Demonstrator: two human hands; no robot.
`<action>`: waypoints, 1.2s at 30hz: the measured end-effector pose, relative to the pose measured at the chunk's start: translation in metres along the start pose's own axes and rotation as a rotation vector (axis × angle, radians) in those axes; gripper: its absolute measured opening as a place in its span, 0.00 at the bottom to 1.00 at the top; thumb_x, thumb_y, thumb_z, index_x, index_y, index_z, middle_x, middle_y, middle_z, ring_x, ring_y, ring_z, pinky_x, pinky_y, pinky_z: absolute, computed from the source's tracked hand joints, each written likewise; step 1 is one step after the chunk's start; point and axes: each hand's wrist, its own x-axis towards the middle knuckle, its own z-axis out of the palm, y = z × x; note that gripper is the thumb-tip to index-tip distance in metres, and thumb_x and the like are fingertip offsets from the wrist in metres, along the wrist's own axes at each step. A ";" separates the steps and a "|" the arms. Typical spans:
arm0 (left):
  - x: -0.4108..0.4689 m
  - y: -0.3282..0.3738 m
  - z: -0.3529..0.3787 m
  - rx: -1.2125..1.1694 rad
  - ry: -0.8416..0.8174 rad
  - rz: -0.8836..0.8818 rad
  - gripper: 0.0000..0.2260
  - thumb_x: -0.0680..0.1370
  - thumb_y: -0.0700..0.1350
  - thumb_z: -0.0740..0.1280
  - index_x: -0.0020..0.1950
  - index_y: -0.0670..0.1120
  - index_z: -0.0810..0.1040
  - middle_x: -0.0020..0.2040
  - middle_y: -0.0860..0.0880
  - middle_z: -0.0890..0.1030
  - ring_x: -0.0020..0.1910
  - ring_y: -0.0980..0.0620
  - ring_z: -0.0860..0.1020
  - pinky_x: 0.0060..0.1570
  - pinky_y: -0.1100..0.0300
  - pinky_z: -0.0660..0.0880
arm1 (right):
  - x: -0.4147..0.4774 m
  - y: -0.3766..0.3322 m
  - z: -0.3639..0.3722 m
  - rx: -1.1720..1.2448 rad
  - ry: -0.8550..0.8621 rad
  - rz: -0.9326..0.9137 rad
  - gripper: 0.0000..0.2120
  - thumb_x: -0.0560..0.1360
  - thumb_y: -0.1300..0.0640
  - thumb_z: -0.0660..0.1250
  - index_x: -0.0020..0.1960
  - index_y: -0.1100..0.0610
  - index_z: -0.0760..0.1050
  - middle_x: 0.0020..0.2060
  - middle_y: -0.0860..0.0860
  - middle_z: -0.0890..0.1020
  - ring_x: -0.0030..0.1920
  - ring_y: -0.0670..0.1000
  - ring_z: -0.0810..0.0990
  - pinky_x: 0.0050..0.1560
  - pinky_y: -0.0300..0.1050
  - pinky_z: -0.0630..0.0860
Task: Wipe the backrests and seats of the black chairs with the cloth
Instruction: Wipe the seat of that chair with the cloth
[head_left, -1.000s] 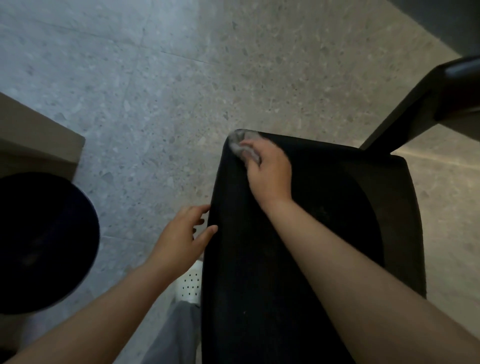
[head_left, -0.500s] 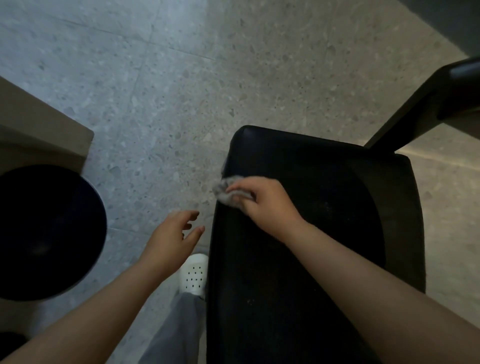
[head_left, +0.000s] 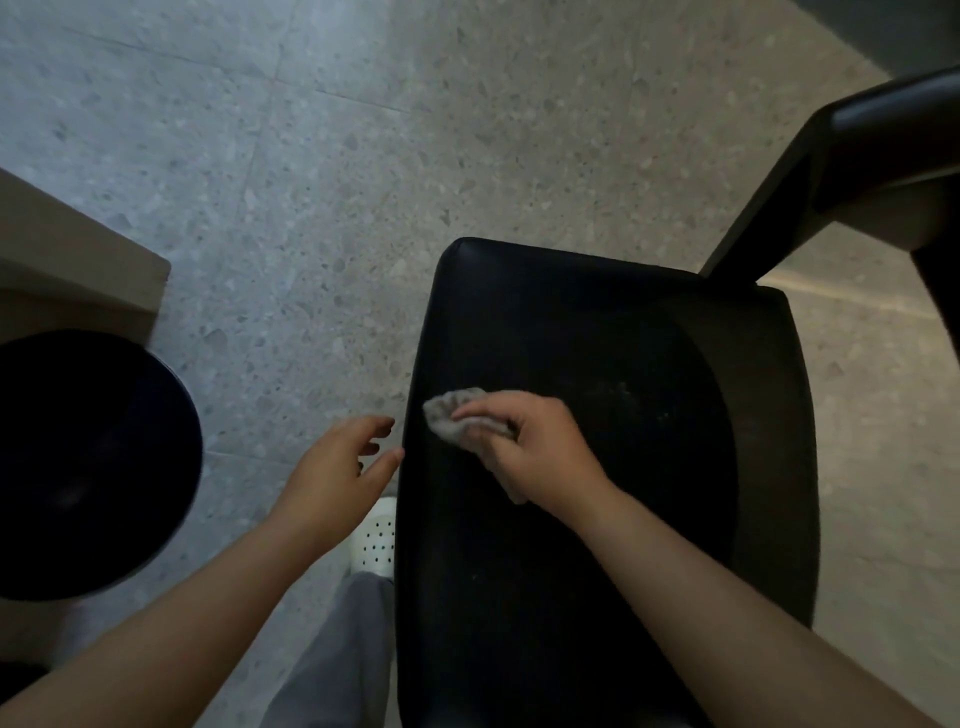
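Observation:
A black chair (head_left: 587, 322) fills the middle and right of the view, seen from above. My right hand (head_left: 540, 449) lies on its black surface near the left edge and holds a small grey cloth (head_left: 452, 418) against it. The cloth sticks out to the left of my fingers and a bit shows under my wrist. My left hand (head_left: 337, 473) hovers just left of the chair's edge with fingers loosely spread and holds nothing.
A round black bin (head_left: 88, 462) stands at the left, under the corner of a beige table (head_left: 78, 265). A dark armrest or second chair part (head_left: 857, 150) rises at the top right. My white shoe (head_left: 374, 535) and grey trouser leg are beside the chair on the speckled floor.
My right hand has drawn the cloth from the chair's far left corner back toward me along the left side. My left hand stayed beside the edge.

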 end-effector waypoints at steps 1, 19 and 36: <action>-0.001 0.001 0.000 0.005 -0.010 -0.001 0.18 0.80 0.49 0.65 0.70 0.48 0.73 0.65 0.51 0.76 0.59 0.56 0.76 0.59 0.59 0.73 | -0.001 0.000 -0.009 0.050 0.046 0.000 0.11 0.75 0.60 0.70 0.53 0.47 0.82 0.47 0.37 0.81 0.52 0.34 0.78 0.57 0.31 0.72; -0.006 0.058 0.011 0.295 0.009 0.357 0.22 0.80 0.50 0.65 0.74 0.48 0.68 0.71 0.52 0.69 0.69 0.55 0.67 0.66 0.67 0.60 | -0.001 0.049 -0.082 -0.066 0.533 0.125 0.11 0.77 0.61 0.67 0.58 0.53 0.81 0.55 0.49 0.82 0.57 0.43 0.78 0.61 0.32 0.71; 0.005 0.094 0.030 0.432 -0.035 0.438 0.25 0.79 0.49 0.66 0.74 0.46 0.68 0.73 0.50 0.68 0.72 0.52 0.66 0.68 0.65 0.59 | -0.011 0.084 -0.123 -0.122 0.671 0.299 0.12 0.80 0.57 0.63 0.62 0.51 0.78 0.57 0.45 0.78 0.57 0.43 0.76 0.56 0.30 0.69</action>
